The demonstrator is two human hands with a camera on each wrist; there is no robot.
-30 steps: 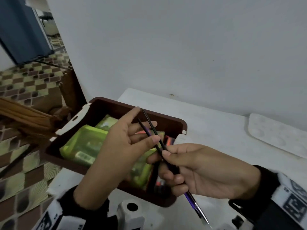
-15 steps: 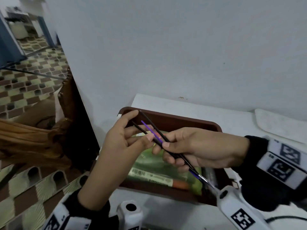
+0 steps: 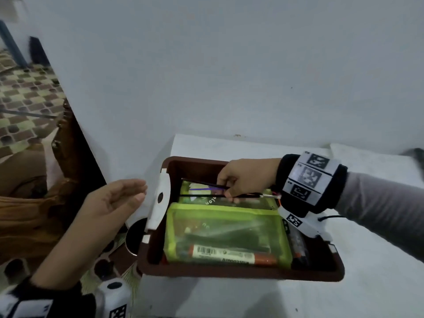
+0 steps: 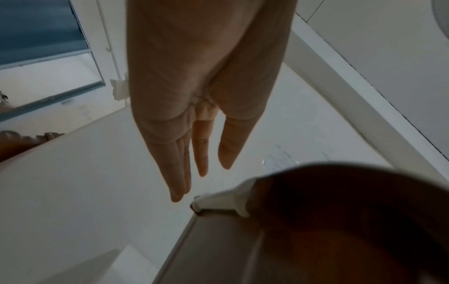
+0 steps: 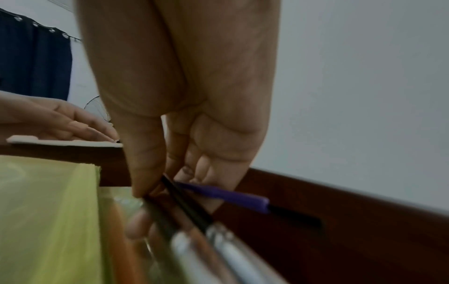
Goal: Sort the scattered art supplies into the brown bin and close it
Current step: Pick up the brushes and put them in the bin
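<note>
**Brushes go down into the bin, left hand lets go**

The brown bin (image 3: 241, 273) fills the lower centre of the head view, lid not yet on, its white latch (image 3: 160, 200) standing at the left wall. A lime-green zip pouch (image 3: 224, 226) covers most of its floor, with an orange-capped tube (image 3: 229, 254) showing through the mesh.

Half a second ago both hands held the bundle above the bin. Now the right hand (image 3: 243, 177) alone pinches the paintbrushes (image 3: 206, 188), thumb and fingers curled narrowly round the handles, and holds them low over the far compartment at centre frame. The left hand (image 3: 114, 203) has come away to mid-left, fingers straight and relaxed, holding nothing. I judge the brushes are about to be laid down, with closing the bin still ahead.

The lid is nowhere identifiable. The right-wrist view is smeared, so the brush count is uncertain, though one handle is purple (image 5: 226, 196). A white palette (image 3: 367, 154) at right is cut off by the wrist.
</note>
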